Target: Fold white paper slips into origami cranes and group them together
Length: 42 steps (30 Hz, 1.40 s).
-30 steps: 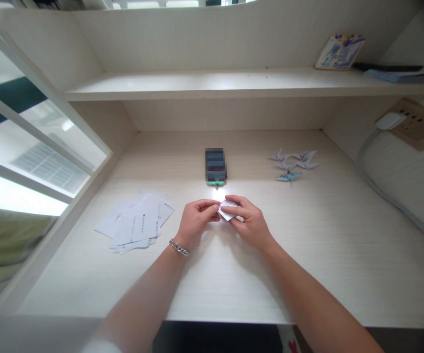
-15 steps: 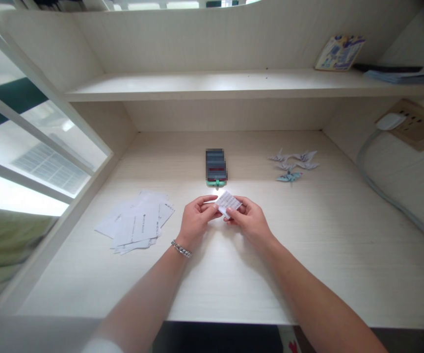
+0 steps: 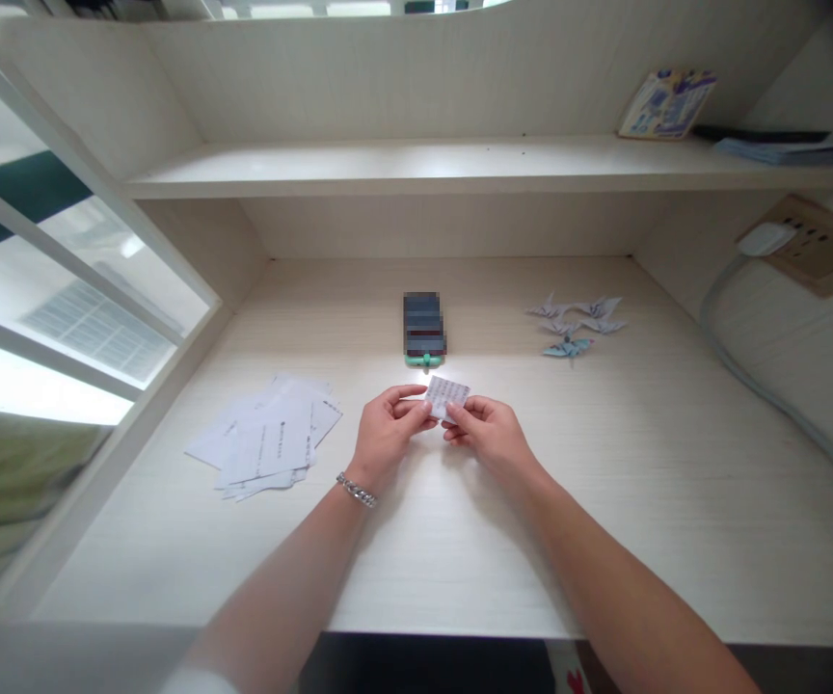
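Note:
A small folded square of printed paper (image 3: 446, 393) is held up between both hands, above the middle of the desk. My left hand (image 3: 388, 424) pinches its left corner between thumb and fingers; a chain bracelet (image 3: 357, 489) circles that wrist. With thumb on top and fingers beneath, my right hand (image 3: 487, 427) grips the lower right part of the paper. Just beyond the paper lies a phone (image 3: 423, 323) with a green-edged lower end, its screen blurred out. Several folded paper cranes (image 3: 582, 316) rest to the right, one of them blue (image 3: 567, 347).
Loose printed sheets (image 3: 268, 443) lie in a pile on the left of the desk (image 3: 640, 501). A shelf (image 3: 388, 164) spans the back, bearing a colourful box (image 3: 667, 104). On the right wall a white plug sits in a socket (image 3: 821, 243), its grey cable (image 3: 741, 361) hanging down.
The folded paper has turned a little between my hands, its upper edge now flatter. My right hand has shifted slightly downward; my left hand stays in nearly the same place.

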Each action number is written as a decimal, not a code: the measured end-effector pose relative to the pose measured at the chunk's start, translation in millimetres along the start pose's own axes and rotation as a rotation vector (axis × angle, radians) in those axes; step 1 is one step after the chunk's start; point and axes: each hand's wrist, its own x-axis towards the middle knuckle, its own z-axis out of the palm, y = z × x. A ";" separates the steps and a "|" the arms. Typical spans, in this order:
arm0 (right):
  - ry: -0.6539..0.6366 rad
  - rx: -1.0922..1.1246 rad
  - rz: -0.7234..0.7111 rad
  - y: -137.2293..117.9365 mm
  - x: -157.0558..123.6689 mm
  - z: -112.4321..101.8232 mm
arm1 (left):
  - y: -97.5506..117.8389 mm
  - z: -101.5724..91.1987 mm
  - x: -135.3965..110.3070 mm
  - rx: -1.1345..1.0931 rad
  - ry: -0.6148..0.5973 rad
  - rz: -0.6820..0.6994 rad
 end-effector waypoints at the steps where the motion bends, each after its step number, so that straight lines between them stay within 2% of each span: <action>1: 0.004 -0.012 -0.011 0.6 0.1 -0.3 | 0.2 0.2 -0.3 -0.001 -0.005 -0.012; 6: 0.028 -0.090 -0.116 0.1 0.5 -4.1 | 0.7 0.6 -1.3 -0.007 -0.030 -0.078; 15: 0.012 -0.190 -0.159 -6.8 -1.6 -2.4 | -4.3 -1.7 -0.5 0.130 -0.161 -0.085; 20: -0.004 -0.149 -0.129 -4.2 -0.6 -1.9 | -3.5 0.8 -0.5 0.127 -0.131 -0.040; 25: -0.032 -0.240 -0.116 -6.4 -0.4 -6.0 | -1.3 -0.9 -0.4 0.160 -0.172 -0.086; 29: -0.088 -0.304 -0.101 -6.9 1.0 -8.7 | -1.1 -3.2 1.0 0.147 -0.125 -0.045; 31: -0.094 -0.277 -0.114 -6.7 1.3 -8.8 | -0.8 -3.6 1.5 0.155 -0.098 -0.039; 34: -0.083 -0.312 -0.164 -7.7 0.3 -8.8 | -1.1 -3.9 1.9 0.186 -0.119 -0.047; 38: -0.165 -0.432 -0.191 -9.4 -2.2 -8.7 | -4.3 -4.5 3.1 0.217 -0.149 -0.017; 40: -0.137 -0.359 -0.189 -8.3 -2.2 -7.7 | -6.4 -4.4 3.6 0.202 -0.120 0.006; 42: -0.050 -0.246 -0.186 -6.3 -1.4 -6.3 | -7.7 -3.9 3.5 0.157 -0.089 0.013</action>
